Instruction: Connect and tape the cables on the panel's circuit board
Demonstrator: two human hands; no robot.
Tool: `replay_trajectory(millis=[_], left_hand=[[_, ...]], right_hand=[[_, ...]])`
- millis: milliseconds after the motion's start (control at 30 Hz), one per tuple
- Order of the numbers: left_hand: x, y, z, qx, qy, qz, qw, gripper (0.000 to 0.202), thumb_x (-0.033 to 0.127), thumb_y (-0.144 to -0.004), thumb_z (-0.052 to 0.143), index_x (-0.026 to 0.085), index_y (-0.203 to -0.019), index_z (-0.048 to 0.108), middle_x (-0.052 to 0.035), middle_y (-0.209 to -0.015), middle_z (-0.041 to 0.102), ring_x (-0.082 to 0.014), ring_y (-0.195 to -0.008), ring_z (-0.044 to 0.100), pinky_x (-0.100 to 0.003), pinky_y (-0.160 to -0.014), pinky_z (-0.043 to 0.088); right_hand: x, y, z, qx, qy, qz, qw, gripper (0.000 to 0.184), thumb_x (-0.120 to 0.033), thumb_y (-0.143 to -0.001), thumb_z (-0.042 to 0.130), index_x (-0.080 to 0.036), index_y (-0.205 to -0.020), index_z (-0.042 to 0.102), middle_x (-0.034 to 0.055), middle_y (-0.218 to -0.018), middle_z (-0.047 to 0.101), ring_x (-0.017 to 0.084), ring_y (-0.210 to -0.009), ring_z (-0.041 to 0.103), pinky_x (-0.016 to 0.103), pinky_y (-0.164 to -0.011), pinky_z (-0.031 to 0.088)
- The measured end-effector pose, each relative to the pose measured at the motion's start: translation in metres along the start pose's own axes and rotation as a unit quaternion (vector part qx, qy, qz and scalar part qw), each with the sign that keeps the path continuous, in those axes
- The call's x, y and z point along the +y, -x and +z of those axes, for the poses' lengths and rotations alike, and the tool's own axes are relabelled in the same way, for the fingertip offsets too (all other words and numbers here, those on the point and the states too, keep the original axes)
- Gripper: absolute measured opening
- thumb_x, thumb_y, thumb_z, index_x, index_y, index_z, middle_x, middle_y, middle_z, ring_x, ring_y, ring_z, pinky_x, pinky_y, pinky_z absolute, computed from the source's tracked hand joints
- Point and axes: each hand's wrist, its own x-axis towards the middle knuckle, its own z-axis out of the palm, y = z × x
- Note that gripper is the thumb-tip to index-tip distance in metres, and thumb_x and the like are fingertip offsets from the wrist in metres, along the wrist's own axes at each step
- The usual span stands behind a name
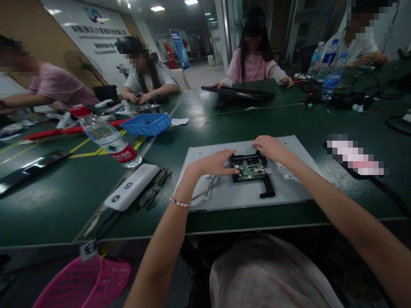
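A flat grey metal panel (205,194) lies on the table in front of me. On its middle sits a black plastic frame (268,186) around a green circuit board (248,172). My left hand (215,163) is at the frame's left side, thumb and fingers spread apart, the thumb touching the board's left edge. Over the frame's upper right corner, my right hand (269,147) has its fingers bent down onto the black plastic; its fingertips are partly hidden. Grey cables (208,187) run across the panel beneath my left wrist.
Left of the panel are glasses (154,188), a white power bank (132,187), a water bottle (109,139) and a blue bin (147,124). A blurred-out phone-like object (355,158) lies right. Several people sit around the table. A pink basket (86,284) stands below.
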Motion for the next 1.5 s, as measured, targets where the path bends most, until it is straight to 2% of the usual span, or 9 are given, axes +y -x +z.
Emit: replay_trajectory(millis=[133, 300, 367, 467, 700, 900, 1067, 1300, 1500], left_hand=[[0.000, 0.000, -0.001, 0.000, 0.009, -0.001, 1.000, 0.090, 0.070, -0.082, 0.045, 0.012, -0.146, 0.022, -0.0164, -0.148, 0.035, -0.0267, -0.132, 0.039, -0.032, -0.107, 0.028], [0.000, 0.002, -0.002, -0.010, 0.013, -0.005, 1.000, 0.090, 0.069, -0.083, 0.045, 0.012, -0.147, 0.019, -0.0158, -0.150, 0.032, -0.0266, -0.134, 0.036, -0.033, -0.109, 0.026], [0.001, 0.002, -0.002, -0.013, 0.011, -0.005, 1.000, 0.090, 0.068, -0.083, 0.046, 0.011, -0.147, 0.019, -0.0161, -0.150, 0.030, -0.0267, -0.135, 0.034, -0.033, -0.110, 0.025], [0.001, 0.002, -0.002, -0.014, 0.010, -0.003, 1.000, 0.091, 0.068, -0.083, 0.047, 0.009, -0.147, 0.020, -0.0168, -0.150, 0.030, -0.0265, -0.136, 0.034, -0.032, -0.110, 0.024], [-0.004, 0.001, 0.001, -0.012, 0.002, 0.002, 1.000, 0.089, 0.071, -0.083, 0.043, 0.012, -0.146, 0.020, -0.0163, -0.150, 0.030, -0.0263, -0.135, 0.035, -0.032, -0.110, 0.025], [-0.005, 0.000, 0.003, -0.013, -0.006, 0.006, 1.000, 0.088, 0.071, -0.084, 0.042, 0.012, -0.146, 0.021, -0.0165, -0.150, 0.030, -0.0260, -0.135, 0.033, -0.032, -0.109, 0.025], [-0.005, 0.001, 0.002, -0.012, 0.002, 0.009, 1.000, 0.086, 0.070, -0.084, 0.043, 0.015, -0.146, 0.020, -0.0151, -0.150, 0.031, -0.0258, -0.134, 0.035, -0.032, -0.109, 0.026], [-0.002, 0.003, -0.002, -0.027, 0.017, -0.007, 0.999, 0.090, 0.072, -0.084, 0.040, 0.013, -0.148, 0.015, -0.0146, -0.153, 0.025, -0.0255, -0.137, 0.030, -0.032, -0.111, 0.023], [-0.002, 0.005, -0.001, -0.044, 0.025, -0.003, 0.999, 0.099, 0.075, -0.078, 0.046, 0.013, -0.148, 0.013, -0.0165, -0.154, 0.022, -0.0283, -0.138, 0.028, -0.034, -0.112, 0.022]], right_hand=[[0.009, 0.002, -0.002, -0.028, -0.047, -0.007, 0.998, 0.039, -0.007, -0.086, 0.041, -0.016, -0.112, 0.069, 0.0111, -0.118, 0.067, 0.023, -0.109, 0.060, 0.032, -0.093, 0.044], [0.009, 0.020, -0.032, -0.039, -0.090, 0.042, 0.994, 0.034, -0.016, -0.086, 0.045, -0.015, -0.110, 0.070, 0.0112, -0.117, 0.067, 0.025, -0.106, 0.061, 0.036, -0.092, 0.046], [0.010, 0.031, -0.046, -0.095, -0.132, 0.078, 0.984, 0.029, -0.025, -0.085, 0.050, -0.017, -0.102, 0.073, 0.0085, -0.106, 0.071, 0.023, -0.095, 0.065, 0.033, -0.084, 0.049], [0.013, 0.042, -0.057, -0.211, -0.180, 0.072, 0.958, 0.026, -0.031, -0.079, 0.059, -0.019, -0.097, 0.074, 0.0050, -0.094, 0.073, 0.021, -0.083, 0.066, 0.030, -0.074, 0.049], [0.004, 0.041, -0.058, -0.296, -0.199, 0.041, 0.933, 0.037, -0.044, -0.068, 0.068, -0.018, -0.095, 0.075, 0.0057, -0.091, 0.072, 0.022, -0.081, 0.064, 0.031, -0.072, 0.045], [-0.001, 0.043, -0.058, -0.331, -0.221, 0.038, 0.917, 0.029, -0.039, -0.068, 0.066, -0.016, -0.084, 0.073, 0.0053, -0.080, 0.071, 0.020, -0.075, 0.063, 0.028, -0.067, 0.045], [0.027, 0.046, -0.062, -0.323, -0.234, 0.071, 0.914, 0.028, -0.039, -0.069, 0.065, -0.017, -0.085, 0.074, 0.0055, -0.087, 0.073, 0.022, -0.082, 0.064, 0.029, -0.073, 0.046], [0.054, 0.050, -0.062, -0.289, -0.149, 0.147, 0.934, 0.027, -0.035, -0.068, 0.066, -0.020, -0.088, 0.075, 0.0044, -0.090, 0.073, 0.024, -0.087, 0.065, 0.031, -0.075, 0.047], [0.034, 0.044, -0.054, -0.117, -0.112, 0.148, 0.976, 0.032, -0.035, -0.077, 0.060, -0.017, -0.101, 0.072, 0.0092, -0.096, 0.071, 0.023, -0.085, 0.065, 0.033, -0.077, 0.049]])
